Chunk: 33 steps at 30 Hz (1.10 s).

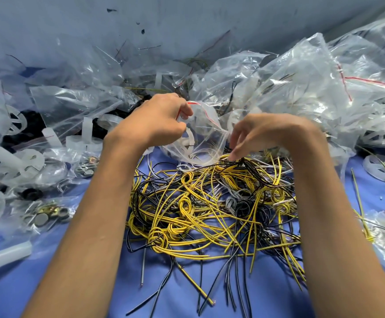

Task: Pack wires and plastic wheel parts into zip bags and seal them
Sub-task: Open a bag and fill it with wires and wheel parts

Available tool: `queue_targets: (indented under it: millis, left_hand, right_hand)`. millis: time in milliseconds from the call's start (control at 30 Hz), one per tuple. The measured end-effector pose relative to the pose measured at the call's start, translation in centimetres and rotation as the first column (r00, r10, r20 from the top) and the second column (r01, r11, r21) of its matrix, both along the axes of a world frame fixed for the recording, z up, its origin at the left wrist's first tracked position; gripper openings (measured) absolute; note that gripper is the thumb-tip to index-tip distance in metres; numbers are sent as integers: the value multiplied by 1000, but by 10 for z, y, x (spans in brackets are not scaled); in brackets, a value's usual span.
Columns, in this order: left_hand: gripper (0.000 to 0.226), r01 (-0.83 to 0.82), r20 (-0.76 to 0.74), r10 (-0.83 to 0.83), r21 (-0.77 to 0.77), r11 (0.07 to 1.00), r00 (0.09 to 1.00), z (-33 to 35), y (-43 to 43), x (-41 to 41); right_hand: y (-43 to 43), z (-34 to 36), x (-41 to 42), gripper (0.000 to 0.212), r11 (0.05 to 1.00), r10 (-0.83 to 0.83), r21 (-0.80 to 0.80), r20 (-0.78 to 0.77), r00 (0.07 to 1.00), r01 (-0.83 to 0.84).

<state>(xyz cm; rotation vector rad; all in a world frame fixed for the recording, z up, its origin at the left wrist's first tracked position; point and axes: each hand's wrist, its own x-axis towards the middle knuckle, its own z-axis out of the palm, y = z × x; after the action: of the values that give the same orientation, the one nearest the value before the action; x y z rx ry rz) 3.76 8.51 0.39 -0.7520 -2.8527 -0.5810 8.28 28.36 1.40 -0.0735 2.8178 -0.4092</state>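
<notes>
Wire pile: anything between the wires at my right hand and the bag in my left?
Nothing visible. The right hand pinches wires right beside the zip bag that the left hand holds; a white wheel part already sits inside it.

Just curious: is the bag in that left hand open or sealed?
Open: the left hand pinches the zip bag at its red-lined rim; its mouth gapes.

Blue cloth (pixel 267 301), perhaps scuffed grey wall (pixel 187 21)

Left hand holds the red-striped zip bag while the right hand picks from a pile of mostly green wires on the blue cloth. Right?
Wrong colour: the head view shows the wires mostly yellow, with black and grey, not green. The left hand, zip bag, right hand and cloth are as stated.
</notes>
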Motion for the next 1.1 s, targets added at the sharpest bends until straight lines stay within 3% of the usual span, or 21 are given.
queue_targets:
  millis: [133, 267, 533, 700, 900, 1100]
  left_hand:
    - [34, -6, 24, 7, -26, 1000, 1000, 1, 1, 1]
    - [31, 1, 46, 1, -42, 999, 999, 0, 3, 2]
    - [26, 66, 79, -59, -87, 994, 995, -1, 2, 4]
    - [17, 127, 121, -131, 40, 991, 984, 1, 4, 5]
    - [44, 123, 201, -144, 117, 986, 969, 2, 9, 9]
    - [18, 184, 231, -200, 91, 979, 952, 4, 4, 13]
  right_hand:
    - [4, 0, 3, 43, 997, -41, 63, 130, 991, 33]
    - [5, -6, 0, 35, 998, -66, -4, 198, 978, 68]
    - [15, 15, 6, 5, 993, 65, -94, -38, 997, -69]
    - [11, 18, 6, 9, 944, 133, -283, -155, 979, -173]
    - [-10, 11, -3, 20, 897, 176, -360, -241, 954, -257]
    - [-15, 5, -10, 15, 857, 144, -432, -321, 936, -280]
